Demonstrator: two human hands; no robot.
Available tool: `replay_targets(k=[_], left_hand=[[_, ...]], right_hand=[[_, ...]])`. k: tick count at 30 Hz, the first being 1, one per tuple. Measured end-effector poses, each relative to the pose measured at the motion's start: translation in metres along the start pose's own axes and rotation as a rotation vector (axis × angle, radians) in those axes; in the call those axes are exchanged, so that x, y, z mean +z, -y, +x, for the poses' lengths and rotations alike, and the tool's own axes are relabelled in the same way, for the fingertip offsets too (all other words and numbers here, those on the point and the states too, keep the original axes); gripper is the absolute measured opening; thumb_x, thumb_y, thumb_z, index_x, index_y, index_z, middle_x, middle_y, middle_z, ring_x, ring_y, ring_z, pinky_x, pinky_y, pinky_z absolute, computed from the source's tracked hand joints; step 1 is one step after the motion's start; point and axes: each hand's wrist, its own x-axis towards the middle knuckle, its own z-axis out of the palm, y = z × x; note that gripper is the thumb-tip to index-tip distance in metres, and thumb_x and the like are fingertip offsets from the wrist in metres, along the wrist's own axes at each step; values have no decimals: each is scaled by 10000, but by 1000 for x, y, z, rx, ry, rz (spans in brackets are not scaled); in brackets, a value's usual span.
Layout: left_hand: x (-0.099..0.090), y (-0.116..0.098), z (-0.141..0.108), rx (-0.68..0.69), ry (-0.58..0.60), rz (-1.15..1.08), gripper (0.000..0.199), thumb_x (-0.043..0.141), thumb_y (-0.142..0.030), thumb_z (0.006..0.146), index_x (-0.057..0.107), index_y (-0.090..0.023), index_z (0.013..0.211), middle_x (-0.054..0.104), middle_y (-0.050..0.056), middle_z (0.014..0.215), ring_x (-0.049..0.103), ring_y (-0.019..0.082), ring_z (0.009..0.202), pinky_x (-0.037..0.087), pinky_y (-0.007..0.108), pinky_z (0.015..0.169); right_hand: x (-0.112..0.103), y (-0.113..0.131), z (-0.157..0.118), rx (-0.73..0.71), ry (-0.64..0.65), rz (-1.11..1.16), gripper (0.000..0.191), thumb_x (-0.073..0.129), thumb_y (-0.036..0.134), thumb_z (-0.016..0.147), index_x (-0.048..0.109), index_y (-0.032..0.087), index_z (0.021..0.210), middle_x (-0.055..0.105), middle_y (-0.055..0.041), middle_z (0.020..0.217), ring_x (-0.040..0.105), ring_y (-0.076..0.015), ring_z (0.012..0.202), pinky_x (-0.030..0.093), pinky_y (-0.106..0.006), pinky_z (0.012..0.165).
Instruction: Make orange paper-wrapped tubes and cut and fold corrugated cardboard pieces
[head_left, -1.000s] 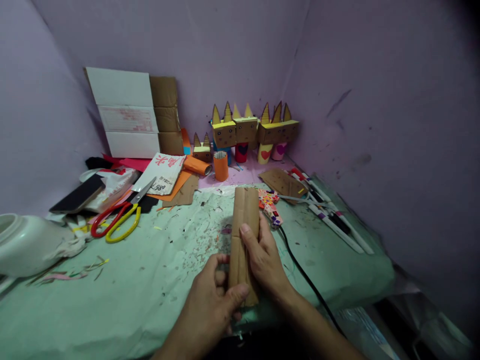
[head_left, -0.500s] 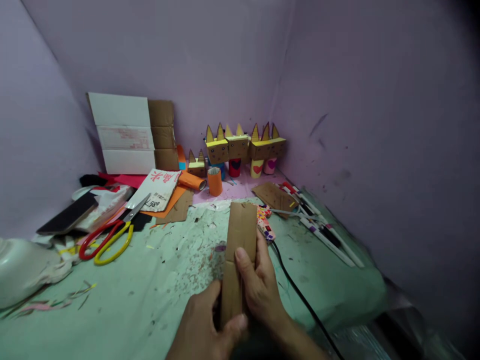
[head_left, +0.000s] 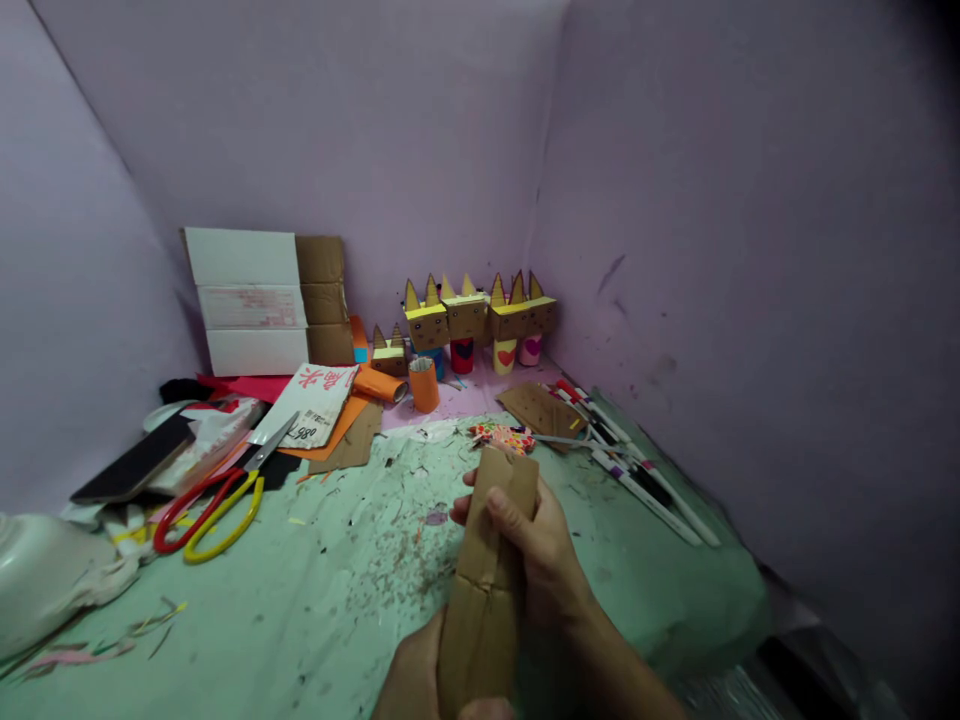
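Observation:
A long folded strip of brown cardboard [head_left: 484,580] is held between both hands above the front of the green-covered table. My right hand [head_left: 546,550] grips its far part, thumb on top and fingertips showing past its left edge. Around the near end is my left hand [head_left: 420,670], partly cut off by the bottom of the view, its thumb on the cardboard. A crease crosses the strip near its middle. Just beyond the far end lies a colorful patterned object [head_left: 502,437].
Red-and-yellow scissors [head_left: 225,495] and papers lie left, beside a white bottle [head_left: 45,575]. Orange tubes [head_left: 424,386] and cardboard figures [head_left: 466,318] stand at the back. Markers [head_left: 645,483] lie right on the green cover [head_left: 300,610].
The cardboard strip and both hands have moved lower and nearer. My right hand now holds closer to its far end, and the patterned object is more exposed. The view has shifted slightly.

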Motion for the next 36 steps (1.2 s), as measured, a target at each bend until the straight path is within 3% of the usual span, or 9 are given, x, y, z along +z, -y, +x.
replay_targets(k=[3,7,12,14,19,22,25,30,36], left_hand=[[3,9,2,19,13,32,712,598,-711,605,601,-217,1119,649,88,853,590,314,836,460,424,743],[5,11,0,54,-64,79,607,619,-656,636,605,-203,1040,626,85,831,580,297,854,461,408,773],[6,0,1,-69,86,-258,565,630,-631,663,512,-156,944,484,-22,599,482,129,515,419,250,475],[0,-11,10,-83,36,-276,591,658,-618,630,481,-150,943,471,-40,586,453,108,469,396,234,438],[-31,-46,37,-23,-318,378,580,681,-419,625,487,-165,1110,651,81,886,625,276,779,492,386,674],[-44,-53,49,-37,-374,597,716,641,-344,676,372,-166,1315,662,134,1070,628,350,963,481,467,805],[-46,-39,57,80,-374,668,851,570,-333,744,155,-126,1456,529,198,1320,567,359,1129,457,485,905],[-42,-8,62,307,-409,742,729,456,-316,823,166,-114,1461,586,196,1226,636,312,1021,523,456,831],[-42,2,62,469,-447,827,693,451,-283,853,141,-194,1466,622,136,1064,677,252,807,575,395,672]], right_hand=[[1,5,9,25,-7,111,533,755,388,683,481,209,1104,667,-15,828,685,-188,648,569,-299,564],[1,0,13,57,-14,99,518,760,380,679,487,197,1079,665,-16,792,662,-169,589,542,-260,482],[9,-4,28,144,-27,-4,446,762,406,608,542,168,914,655,-3,624,594,-144,481,510,-253,435],[16,-4,43,139,-34,-35,376,741,393,605,549,171,840,639,5,564,575,-143,464,498,-254,429],[37,-7,85,-10,-109,-33,300,722,324,597,542,194,800,607,42,585,552,-130,493,464,-235,456],[43,-12,100,-107,-176,-38,332,726,315,597,539,194,844,591,57,628,541,-122,525,467,-237,502],[40,-20,105,-154,-224,-53,342,720,327,613,548,187,873,586,59,658,539,-125,548,471,-251,540],[30,-31,103,-180,-259,-95,312,713,347,652,556,195,875,614,47,675,552,-136,556,474,-275,583],[27,-33,103,-141,-264,-118,290,696,371,684,554,199,869,635,34,679,567,-144,554,475,-274,570]])
